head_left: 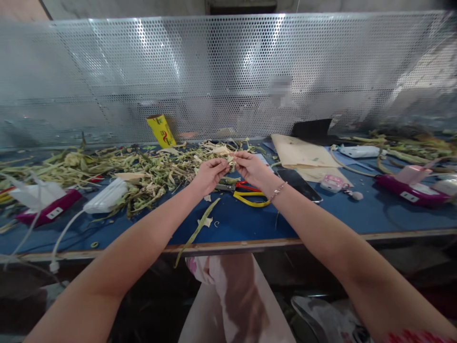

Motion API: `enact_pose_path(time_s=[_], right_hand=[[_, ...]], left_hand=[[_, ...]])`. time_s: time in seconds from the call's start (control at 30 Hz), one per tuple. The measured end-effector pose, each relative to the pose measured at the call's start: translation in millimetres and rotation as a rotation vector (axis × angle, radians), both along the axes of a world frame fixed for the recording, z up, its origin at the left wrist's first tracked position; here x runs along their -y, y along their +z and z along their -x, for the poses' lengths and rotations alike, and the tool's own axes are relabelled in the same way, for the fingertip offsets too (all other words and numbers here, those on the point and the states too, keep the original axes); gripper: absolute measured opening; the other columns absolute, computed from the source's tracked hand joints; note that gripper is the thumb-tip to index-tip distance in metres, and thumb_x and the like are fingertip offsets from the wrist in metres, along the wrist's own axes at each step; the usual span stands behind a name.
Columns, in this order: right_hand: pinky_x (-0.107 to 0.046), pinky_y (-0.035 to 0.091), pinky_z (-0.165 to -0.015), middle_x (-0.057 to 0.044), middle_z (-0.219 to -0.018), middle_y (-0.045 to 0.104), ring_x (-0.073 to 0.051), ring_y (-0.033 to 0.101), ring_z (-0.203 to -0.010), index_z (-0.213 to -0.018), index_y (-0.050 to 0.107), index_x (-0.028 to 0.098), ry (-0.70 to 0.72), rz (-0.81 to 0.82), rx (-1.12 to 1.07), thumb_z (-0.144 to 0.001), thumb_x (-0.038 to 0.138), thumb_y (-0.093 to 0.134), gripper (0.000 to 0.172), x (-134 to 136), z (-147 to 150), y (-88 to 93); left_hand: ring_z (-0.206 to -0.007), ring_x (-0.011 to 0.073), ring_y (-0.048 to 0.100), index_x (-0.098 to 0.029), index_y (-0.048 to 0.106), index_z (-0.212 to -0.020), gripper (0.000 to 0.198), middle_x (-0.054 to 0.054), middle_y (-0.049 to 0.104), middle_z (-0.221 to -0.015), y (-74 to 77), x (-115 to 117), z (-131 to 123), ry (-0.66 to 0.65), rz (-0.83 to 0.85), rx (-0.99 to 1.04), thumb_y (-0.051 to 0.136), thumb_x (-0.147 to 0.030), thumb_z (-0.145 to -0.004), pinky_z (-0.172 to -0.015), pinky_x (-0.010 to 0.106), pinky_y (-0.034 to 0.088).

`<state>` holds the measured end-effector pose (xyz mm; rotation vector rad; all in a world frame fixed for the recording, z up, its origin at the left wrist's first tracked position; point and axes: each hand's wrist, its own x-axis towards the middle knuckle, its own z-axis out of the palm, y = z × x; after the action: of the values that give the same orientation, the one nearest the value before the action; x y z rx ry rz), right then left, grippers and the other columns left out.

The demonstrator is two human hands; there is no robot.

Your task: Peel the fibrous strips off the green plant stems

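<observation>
Over the blue table, my left hand (pixel 211 175) and my right hand (pixel 252 169) meet fingertip to fingertip, both pinched closed. Between them is a small pale green piece of dried plant (pixel 231 164), largely covered by the fingers. Just behind and to the left spreads a heap of dried stems and leaves (pixel 157 174). A hand tool with red and yellow handles (pixel 252 202) lies beneath my right hand; its dark metal end is partly hidden. One long flat green strip (pixel 198 228) hangs over the table's front edge, near pale scraps (pixel 207 222).
A perforated metal screen (pixel 214 62) rises behind the table. Purple power strips (pixel 53 209) with white chargers sit left and right. A yellow tube (pixel 162 131), brown paper (pixel 303 152), a black phone (pixel 300 185) and a pink case (pixel 332 183) lie around. Cables hang at the left.
</observation>
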<state>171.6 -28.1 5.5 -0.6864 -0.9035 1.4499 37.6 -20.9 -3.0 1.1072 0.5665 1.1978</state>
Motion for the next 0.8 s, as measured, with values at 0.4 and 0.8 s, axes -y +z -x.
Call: enact_pose_path(time_s=[0.4, 0.8], right_hand=[[-0.002, 0.047, -0.051, 0.007, -0.06, 0.055, 0.002, 0.051, -0.046, -0.072, 0.056, 0.017, 0.219, 0.029, -0.129, -0.073, 0.003, 0.057, 0.014, -4, -6, -0.8], [-0.004, 0.047, -0.05, 0.005, -0.063, 0.057, 0.001, 0.05, -0.045, -0.069, 0.057, 0.015, 0.218, 0.088, -0.158, -0.077, 0.004, 0.052, 0.015, 0, -5, 3.5]], left_hand=[[-0.054, 0.0044, 0.057, -0.013, 0.058, -0.064, 0.016, -0.003, 0.059, -0.057, 6.7, 6, 3, -0.064, -0.059, -0.035, 0.073, -0.018, -0.059, -0.059, 0.017, 0.049], [-0.058, 0.0076, 0.059, -0.013, 0.06, -0.073, 0.023, -0.002, 0.06, -0.062, 9.2, 4, 8, 0.024, -0.181, -0.101, 0.073, -0.025, -0.058, -0.064, 0.024, 0.05]])
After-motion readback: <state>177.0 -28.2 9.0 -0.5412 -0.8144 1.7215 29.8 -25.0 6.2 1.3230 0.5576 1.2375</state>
